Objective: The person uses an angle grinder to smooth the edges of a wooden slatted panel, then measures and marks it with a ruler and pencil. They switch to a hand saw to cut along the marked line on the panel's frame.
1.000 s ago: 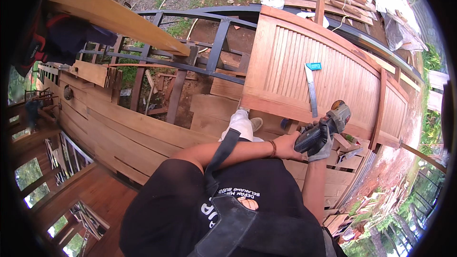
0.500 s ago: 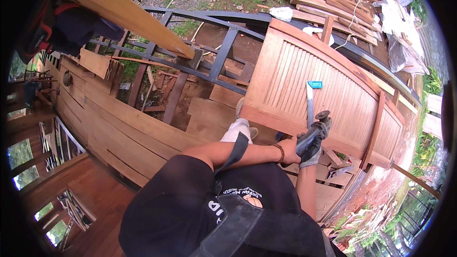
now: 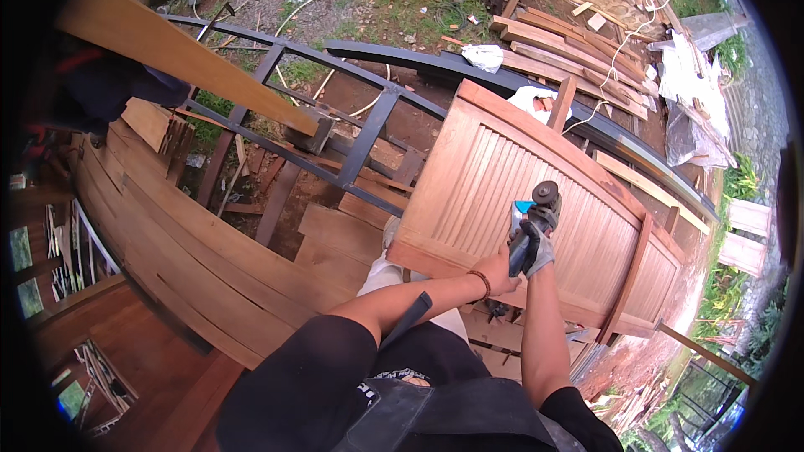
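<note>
My right hand (image 3: 538, 254), in a grey and black glove, grips an angle grinder (image 3: 546, 216) with its round disc pointing away from me. My left hand (image 3: 500, 273), bare with a beaded bracelet at the wrist, closes around the rear of the grinder's body; some of its fingers are hidden. Beneath the tool is a louvered wooden shutter panel (image 3: 456, 172) with a slatted middle and a plain frame. A try square (image 3: 521, 208) with a blue handle lies on the slats, partly covered by the grinder and hands.
A thick wooden beam (image 3: 188, 59) slants in from the upper left near a dark metal frame (image 3: 368, 138). Curved planks (image 3: 201, 238) stretch along the left. Stacked timber (image 3: 578, 59) and white plastic sheeting (image 3: 687, 105) lie beyond the panel; a loose wooden strip (image 3: 628, 280) crosses it.
Both hands and the grinder have moved up and away from me, over the panel's slats. The grinder now overlaps the try square, and the whole view has shifted.
</note>
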### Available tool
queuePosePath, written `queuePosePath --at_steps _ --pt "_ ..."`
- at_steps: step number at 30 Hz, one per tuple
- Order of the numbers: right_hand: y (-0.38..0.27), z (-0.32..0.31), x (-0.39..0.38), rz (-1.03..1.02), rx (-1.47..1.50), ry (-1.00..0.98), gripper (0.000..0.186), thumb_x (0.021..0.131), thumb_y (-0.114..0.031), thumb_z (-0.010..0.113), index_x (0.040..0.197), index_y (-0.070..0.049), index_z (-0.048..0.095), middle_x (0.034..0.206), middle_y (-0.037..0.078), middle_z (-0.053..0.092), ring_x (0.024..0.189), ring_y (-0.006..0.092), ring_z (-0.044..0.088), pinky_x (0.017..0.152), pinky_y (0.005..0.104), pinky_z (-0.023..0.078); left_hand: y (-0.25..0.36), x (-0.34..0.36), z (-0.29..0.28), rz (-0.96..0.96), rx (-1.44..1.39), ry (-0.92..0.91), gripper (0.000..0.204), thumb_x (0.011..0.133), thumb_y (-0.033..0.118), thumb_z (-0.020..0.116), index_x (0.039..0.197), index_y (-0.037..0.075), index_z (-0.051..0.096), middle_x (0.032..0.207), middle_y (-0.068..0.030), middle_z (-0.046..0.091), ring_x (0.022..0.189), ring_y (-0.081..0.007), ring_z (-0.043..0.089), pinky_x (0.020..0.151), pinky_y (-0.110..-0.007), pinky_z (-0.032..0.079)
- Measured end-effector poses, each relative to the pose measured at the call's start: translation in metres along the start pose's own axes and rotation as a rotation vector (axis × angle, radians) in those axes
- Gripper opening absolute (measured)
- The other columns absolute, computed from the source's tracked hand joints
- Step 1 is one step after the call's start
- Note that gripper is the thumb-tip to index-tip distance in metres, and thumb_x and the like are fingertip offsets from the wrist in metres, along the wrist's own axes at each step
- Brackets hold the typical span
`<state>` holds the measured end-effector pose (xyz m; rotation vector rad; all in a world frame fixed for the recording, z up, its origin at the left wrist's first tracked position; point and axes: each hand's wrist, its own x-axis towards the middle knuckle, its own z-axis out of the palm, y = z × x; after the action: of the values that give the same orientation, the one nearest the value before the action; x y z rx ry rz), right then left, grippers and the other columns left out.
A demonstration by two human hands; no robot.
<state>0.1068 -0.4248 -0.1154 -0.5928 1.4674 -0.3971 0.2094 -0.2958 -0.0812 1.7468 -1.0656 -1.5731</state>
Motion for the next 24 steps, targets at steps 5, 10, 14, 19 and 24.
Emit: queuePosePath --at_steps 5,10,14,19,24 --pt "-0.102 0.040 0.072 -0.093 -0.374 -0.111 0.033 0.076 -0.014 0.079 0.102 -0.005 0.061 0.077 0.010 0.065 0.061 0.0244 0.066 0.054 0.0384 0.057 -0.089 0.078 -0.039 -0.124 -0.133 0.623 0.065 0.085 0.042 0.069 0.127 -0.003 0.047 0.131 -0.0273 0.052 0.127 -0.0411 0.046 0.106 -0.047 0.037" --pt "-0.154 0.097 0.131 -0.238 -0.818 -0.186 0.034 0.075 -0.015 0.079 0.101 -0.004 0.061 0.078 0.008 0.065 0.062 0.0203 0.067 0.054 0.0327 0.055 -0.180 0.105 -0.096 -0.300 0.199 1.011 0.072 0.083 0.044 0.070 0.134 0.000 0.044 0.140 -0.0213 0.040 0.131 -0.0366 0.039 0.104 -0.046 0.039" --pt "-0.153 0.150 0.158 -0.252 -0.994 -0.237 0.033 0.076 -0.015 0.079 0.100 -0.003 0.059 0.076 0.007 0.063 0.060 0.0186 0.065 0.054 0.0314 0.054 -0.186 0.117 -0.096 -0.353 0.272 0.967 0.073 0.083 0.048 0.067 0.134 0.000 0.044 0.132 -0.0179 0.049 0.124 -0.0335 0.047 0.102 -0.045 0.042" --pt "-0.149 0.165 0.193 -0.259 -1.080 -0.256 0.035 0.077 -0.015 0.078 0.103 -0.003 0.057 0.076 0.007 0.063 0.061 0.0180 0.063 0.055 0.0304 0.053 -0.181 0.123 -0.094 -0.378 0.306 0.929 0.069 0.084 0.050 0.065 0.130 0.001 0.046 0.124 -0.0159 0.055 0.115 -0.0317 0.054 0.096 -0.044 0.046" --pt "-0.148 0.176 0.217 -0.303 -1.199 -0.256 0.035 0.074 -0.021 0.078 0.097 -0.004 0.058 0.072 0.008 0.063 0.057 0.0180 0.061 0.051 0.0326 0.052 -0.186 0.122 -0.093 -0.369 0.314 0.946 0.066 0.084 0.047 0.066 0.129 0.002 0.047 0.120 -0.0164 0.057 0.111 -0.0333 0.055 0.094 -0.044 0.046"
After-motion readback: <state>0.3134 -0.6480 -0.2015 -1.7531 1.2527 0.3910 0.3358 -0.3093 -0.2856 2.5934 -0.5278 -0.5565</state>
